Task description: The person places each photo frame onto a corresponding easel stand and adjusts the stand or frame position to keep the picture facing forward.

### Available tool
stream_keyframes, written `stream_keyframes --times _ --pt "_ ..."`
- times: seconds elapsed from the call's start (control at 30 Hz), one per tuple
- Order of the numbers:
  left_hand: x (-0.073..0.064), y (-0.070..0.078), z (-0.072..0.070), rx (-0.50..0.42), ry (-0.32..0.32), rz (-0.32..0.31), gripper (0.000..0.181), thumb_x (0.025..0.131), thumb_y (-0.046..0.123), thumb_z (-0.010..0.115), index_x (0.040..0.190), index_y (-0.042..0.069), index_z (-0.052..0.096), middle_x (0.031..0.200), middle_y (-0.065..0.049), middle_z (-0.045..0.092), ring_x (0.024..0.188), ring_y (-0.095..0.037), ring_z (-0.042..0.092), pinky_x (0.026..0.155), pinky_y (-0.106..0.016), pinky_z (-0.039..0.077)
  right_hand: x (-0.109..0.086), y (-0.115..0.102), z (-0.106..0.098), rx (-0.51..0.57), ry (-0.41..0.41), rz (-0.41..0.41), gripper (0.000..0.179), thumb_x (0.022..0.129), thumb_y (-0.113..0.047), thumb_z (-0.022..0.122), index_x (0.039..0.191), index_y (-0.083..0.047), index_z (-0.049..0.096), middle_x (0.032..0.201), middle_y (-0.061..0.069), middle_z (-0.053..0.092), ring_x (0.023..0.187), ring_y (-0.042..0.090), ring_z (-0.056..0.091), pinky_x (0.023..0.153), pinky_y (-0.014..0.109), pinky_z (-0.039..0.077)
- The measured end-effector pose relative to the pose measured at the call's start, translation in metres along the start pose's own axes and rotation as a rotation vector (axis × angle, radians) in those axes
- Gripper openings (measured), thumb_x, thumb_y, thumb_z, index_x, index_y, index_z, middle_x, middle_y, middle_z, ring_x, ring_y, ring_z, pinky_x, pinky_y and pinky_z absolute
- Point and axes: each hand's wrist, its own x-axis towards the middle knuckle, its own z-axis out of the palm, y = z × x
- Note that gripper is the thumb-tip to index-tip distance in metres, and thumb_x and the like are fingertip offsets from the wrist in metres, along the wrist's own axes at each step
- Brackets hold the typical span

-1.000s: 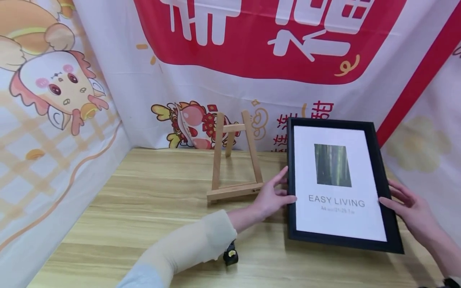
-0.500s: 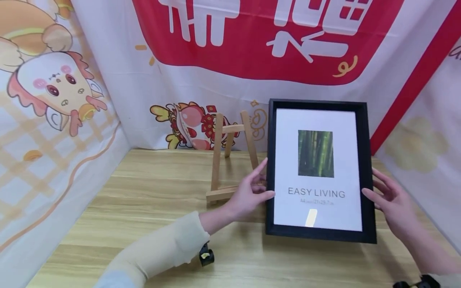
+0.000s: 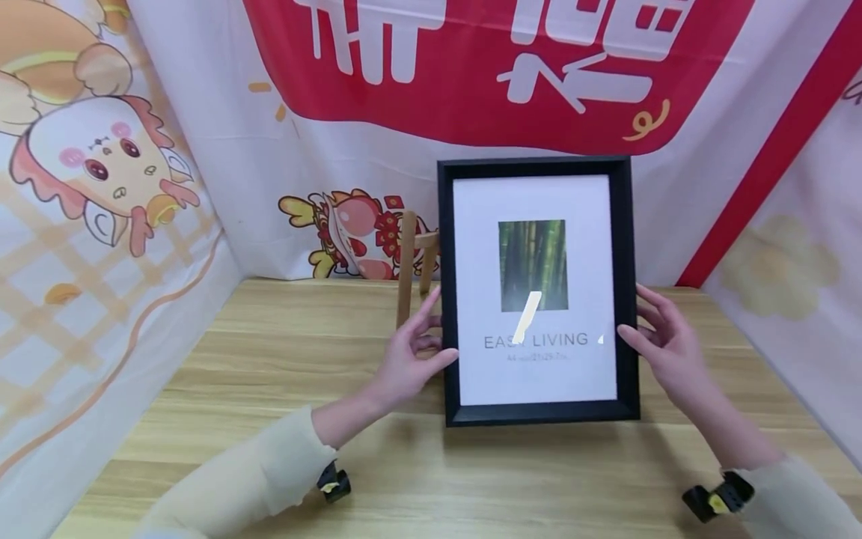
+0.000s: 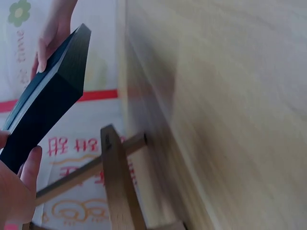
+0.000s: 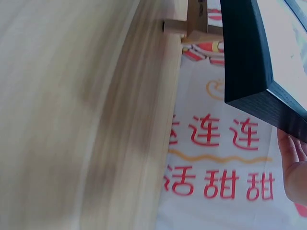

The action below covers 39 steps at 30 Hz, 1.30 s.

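A black picture frame [image 3: 535,262] with a white "EASY LIVING" insert and a small bamboo photo is held up off the table, tilted back slightly. My left hand [image 3: 412,358] grips its left side, thumb on the front edge and fingers behind. On the opposite side my right hand [image 3: 667,344] grips it the same way. Behind the frame stands a small wooden easel [image 3: 405,269], mostly hidden in the head view. The left wrist view shows the easel's ledge [image 4: 117,182] below the raised frame, with a gap between them.
The wood-grain table [image 3: 269,419] reaches back to a white cloth backdrop [image 3: 229,150] with red and cartoon prints. A printed cloth also covers the left side [image 3: 101,299]. Black camera mounts [image 3: 333,483] sit at both wrists.
Both hands have carried the picture frame left and upward, from right of the easel to in front of it. The frame looks straighter now, and the easel has stayed put.
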Motion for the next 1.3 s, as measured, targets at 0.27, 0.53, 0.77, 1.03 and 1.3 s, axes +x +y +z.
stream_keyframes --times 0.27,0.53,0.77,1.03,1.3 --pt "-0.007 0.005 -0.032 0.055 0.054 -0.008 0.085 0.087 -0.004 0.069 0.155 0.027 0.027 0.137 -0.013 0.051 0.104 -0.032 0.059 0.085 -0.036 0.055 0.021 -0.011 0.031 -0.001 -0.014 -0.126 0.061 0.094 0.001 0.060 0.149 -0.013 0.037 0.129 -0.003 0.053 0.112 0.009 0.054 0.085 0.015 0.049" --pt "-0.003 0.007 -0.061 0.070 0.111 0.030 0.085 0.087 -0.007 0.067 0.154 0.029 0.028 0.137 -0.013 0.051 0.099 -0.034 0.062 0.075 -0.035 0.058 0.049 -0.022 0.060 0.012 -0.026 -0.184 0.060 0.094 0.001 0.060 0.148 -0.011 0.036 0.134 0.018 0.050 0.112 0.014 0.055 0.087 0.018 0.050" --pt "0.002 0.010 -0.085 0.152 0.166 0.031 0.084 0.088 -0.005 0.066 0.153 0.033 0.028 0.135 -0.012 0.051 0.102 -0.035 0.061 0.074 -0.032 0.059 0.073 -0.027 0.086 0.058 -0.015 -0.201 0.059 0.095 0.002 0.058 0.147 -0.012 0.036 0.125 0.017 0.055 0.099 0.016 0.061 0.085 0.019 0.052" --pt "0.014 0.010 -0.104 0.225 0.205 0.049 0.083 0.090 -0.003 0.065 0.154 0.032 0.026 0.131 -0.016 0.052 0.103 -0.032 0.060 0.077 -0.026 0.057 0.098 -0.028 0.108 0.084 0.017 -0.233 0.059 0.094 0.005 0.057 0.146 -0.012 0.037 0.127 0.018 0.055 0.098 0.014 0.063 0.085 0.021 0.053" --pt "0.020 0.000 -0.115 0.267 0.240 0.079 0.082 0.091 -0.004 0.063 0.155 0.031 0.025 0.131 -0.018 0.050 0.104 -0.032 0.059 0.076 -0.022 0.056 0.112 -0.021 0.128 0.124 0.037 -0.231 0.058 0.095 0.005 0.056 0.146 -0.013 0.036 0.128 0.017 0.053 0.099 0.020 0.060 0.085 0.023 0.052"
